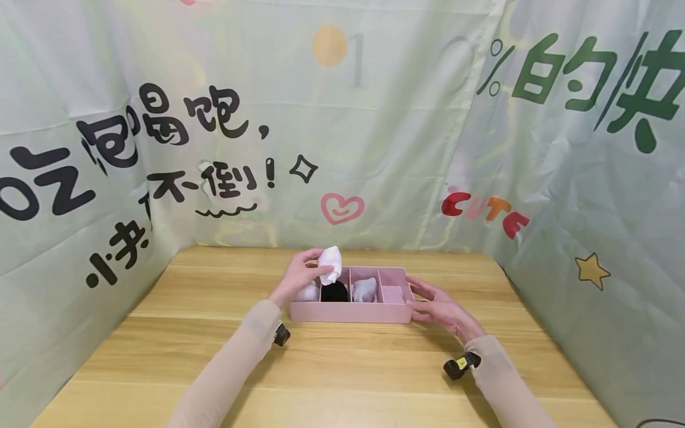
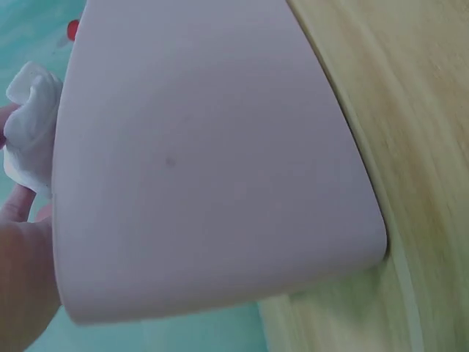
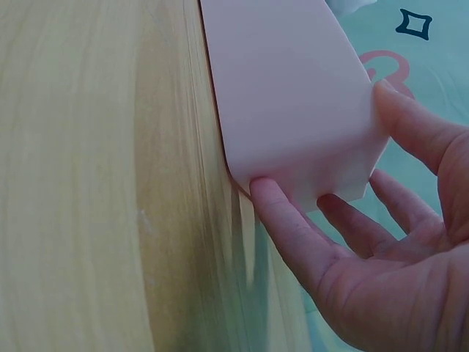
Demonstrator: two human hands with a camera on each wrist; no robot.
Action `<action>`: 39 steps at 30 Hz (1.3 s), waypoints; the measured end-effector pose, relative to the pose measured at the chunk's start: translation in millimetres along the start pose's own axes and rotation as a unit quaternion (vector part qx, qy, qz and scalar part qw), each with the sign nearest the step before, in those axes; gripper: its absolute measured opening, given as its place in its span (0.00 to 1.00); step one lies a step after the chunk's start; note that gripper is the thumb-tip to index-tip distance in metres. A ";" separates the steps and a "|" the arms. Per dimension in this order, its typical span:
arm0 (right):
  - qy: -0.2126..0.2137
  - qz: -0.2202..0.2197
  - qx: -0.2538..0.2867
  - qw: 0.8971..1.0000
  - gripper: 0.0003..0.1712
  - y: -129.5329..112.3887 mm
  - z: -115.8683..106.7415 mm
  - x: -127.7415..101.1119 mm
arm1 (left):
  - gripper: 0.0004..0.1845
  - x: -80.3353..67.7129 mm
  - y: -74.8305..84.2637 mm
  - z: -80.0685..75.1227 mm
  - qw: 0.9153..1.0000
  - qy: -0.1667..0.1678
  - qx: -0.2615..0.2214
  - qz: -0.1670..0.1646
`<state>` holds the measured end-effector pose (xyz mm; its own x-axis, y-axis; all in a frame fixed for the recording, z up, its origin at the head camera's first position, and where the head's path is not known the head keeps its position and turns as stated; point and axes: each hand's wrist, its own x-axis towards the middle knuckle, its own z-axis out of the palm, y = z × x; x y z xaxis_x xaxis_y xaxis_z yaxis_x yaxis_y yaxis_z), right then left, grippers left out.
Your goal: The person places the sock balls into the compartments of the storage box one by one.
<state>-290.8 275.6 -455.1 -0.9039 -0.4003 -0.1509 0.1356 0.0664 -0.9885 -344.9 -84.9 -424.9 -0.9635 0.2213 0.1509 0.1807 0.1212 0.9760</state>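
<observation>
The left hand [image 1: 297, 279] pinches a soft white rolled sock [image 1: 330, 264] in curled fingers, just above the left end of the pink divided box [image 1: 350, 311] on the wooden tabletop [image 1: 332, 368]. Three compartments already hold rolls: a white roll [image 1: 307, 292], a black roll [image 1: 334, 292] and a grey-white roll [image 1: 365, 289]; the rightmost looks unfilled. The right hand [image 1: 441, 307] rests with fingers straight and apart against the box's smooth, matte right end wall, steadying it
</observation>
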 end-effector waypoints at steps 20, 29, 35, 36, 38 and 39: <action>-0.001 -0.003 0.008 1.000 0.46 0.8 -0.9 0.8 | 0.31 1.7 -1.2 43.0 0.997 -0.058 -0.003 0.050; -0.001 -0.004 0.000 1.000 0.46 0.5 0.1 0.8 | 0.33 2.6 -0.2 66.5 0.995 -0.089 0.009 0.039; 0.004 0.001 0.003 1.000 0.45 0.2 0.3 1.1 | 0.33 4.3 5.4 84.2 0.997 -0.064 0.028 0.045; 0.003 0.000 0.002 1.000 0.45 0.3 0.2 1.2 | 0.32 4.8 5.9 87.5 0.997 -0.060 0.034 0.047; 0.003 0.000 0.002 1.000 0.44 0.5 0.0 1.3 | 0.32 6.2 6.4 93.9 0.996 -0.057 0.043 0.048; 0.004 0.000 0.002 1.000 0.44 0.7 0.0 1.3 | 0.32 7.0 6.3 96.9 0.996 -0.055 0.045 0.050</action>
<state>-291.9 275.1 -456.0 -0.9072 -0.3928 -0.1510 0.1372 0.0633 -0.9885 -331.3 11.1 -432.9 -0.9131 0.3406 0.2242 0.2970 0.1785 0.9381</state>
